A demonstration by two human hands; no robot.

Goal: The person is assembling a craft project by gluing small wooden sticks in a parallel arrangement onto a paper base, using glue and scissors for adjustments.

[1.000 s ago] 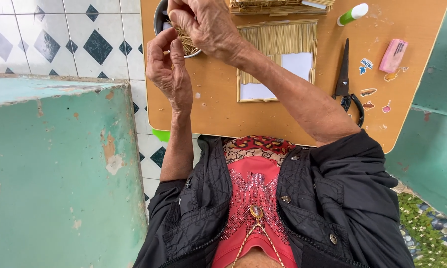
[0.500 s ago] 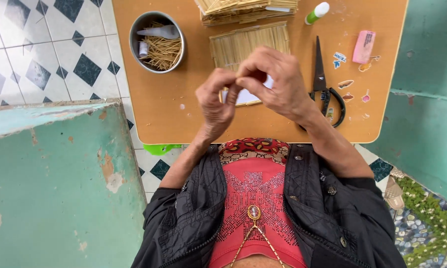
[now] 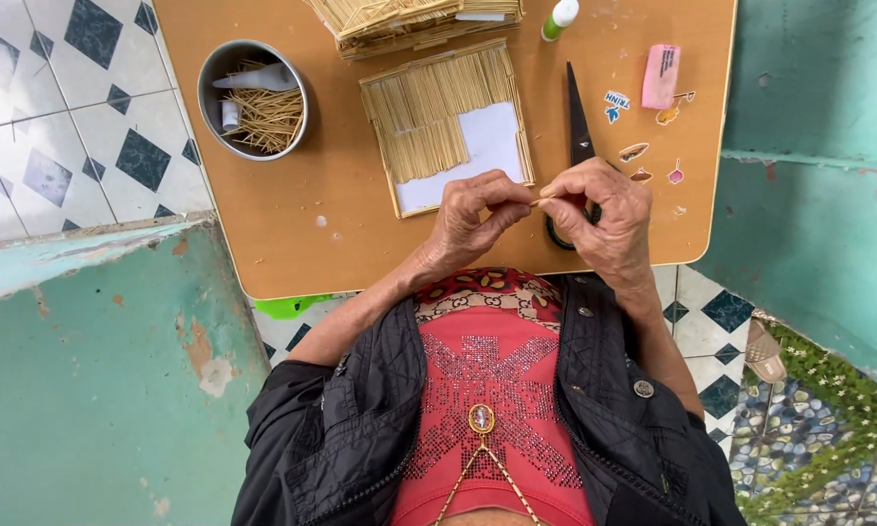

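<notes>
Orange tabletop (image 3: 292, 234) lies under my hands, with tiled floor and green walls around it. Just below the square panel (image 3: 448, 122) half covered in sticks, my left hand (image 3: 472, 219) and right hand (image 3: 599, 209) meet, fingertips pressed together, each pinching one end of a thin stick (image 3: 539, 202) between them. Scissors (image 3: 579, 127) lie right of the panel, partly under my right hand; a metal tin (image 3: 253, 97) of sticks sits to its left.
</notes>
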